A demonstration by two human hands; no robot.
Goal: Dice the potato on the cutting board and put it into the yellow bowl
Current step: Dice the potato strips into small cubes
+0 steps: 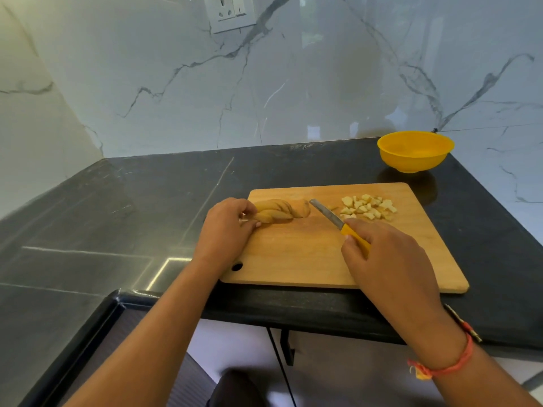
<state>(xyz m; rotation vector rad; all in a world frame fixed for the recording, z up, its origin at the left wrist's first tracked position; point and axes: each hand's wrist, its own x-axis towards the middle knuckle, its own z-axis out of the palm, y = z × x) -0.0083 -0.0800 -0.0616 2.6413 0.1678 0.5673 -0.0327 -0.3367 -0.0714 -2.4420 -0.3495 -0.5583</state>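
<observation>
Wooden cutting board (308, 259) lies flat on the black counter (117, 215), close to the front edge. Potato (282, 211), skin on and blurred, lies on the board's far-left part. Left hand (226, 227) grips the potato's left end, fingers curled round it. Right hand (390, 259) is clamped on the knife (338, 223) by its yellow handle, thumb and forefinger near where the handle meets the blade. The blade points up and left toward the potato's right end, tip just beside it; cannot tell if the tip touches the board. The hands are apart, with the blade between them. Diced pieces (367, 207) sit in a loose pile on the board's far-right part, right of the blade, just beyond the right hand. Yellow bowl (415, 151) stands upright on the counter behind the board's far-right corner, apart from the board, near the marble wall (293, 83). Wall socket (229, 13) is at the top. Orange thread band (446, 365) circles the right wrist.
</observation>
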